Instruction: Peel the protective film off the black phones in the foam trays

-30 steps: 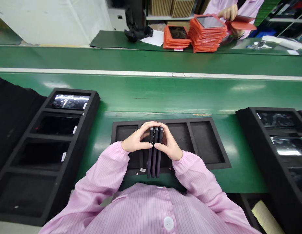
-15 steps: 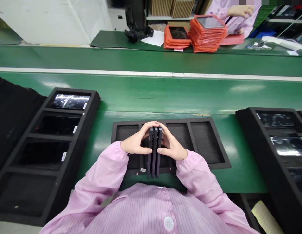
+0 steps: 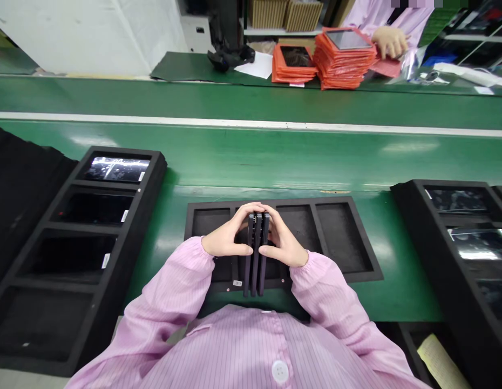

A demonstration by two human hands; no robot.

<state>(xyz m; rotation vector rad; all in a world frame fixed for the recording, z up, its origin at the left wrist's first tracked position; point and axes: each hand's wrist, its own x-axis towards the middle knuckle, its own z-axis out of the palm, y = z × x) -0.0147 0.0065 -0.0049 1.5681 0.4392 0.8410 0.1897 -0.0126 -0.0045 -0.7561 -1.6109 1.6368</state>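
- nearest, pink sleeves (image 3: 174, 286) reach in from both sides of the body over the green table (image 3: 275, 167).
- the left hand (image 3: 229, 237) is arched, thumb spread away from the fingers, holding the left side of three phones (image 3: 255, 270).
- the right hand (image 3: 285, 243) mirrors it, half curled, holding the right side; the fingers of both hands meet around the far end.
- the phones stand on edge, side by side with slim gaps, above the centre tray (image 3: 344, 232); whether they touch it cannot be told.
- the step in hand seems to be keeping the three together and lined up; the next move would call for even pressure from both hands, so the middle one does not slip.
- farther out, the left tray (image 3: 121, 265) holds flat phones with white labels, and the right tray (image 3: 429, 243) holds more, shiny with glare.
- farthest, across the table, a tall stack of red pouches (image 3: 340, 67) sits just beside another person's hand (image 3: 391, 42).
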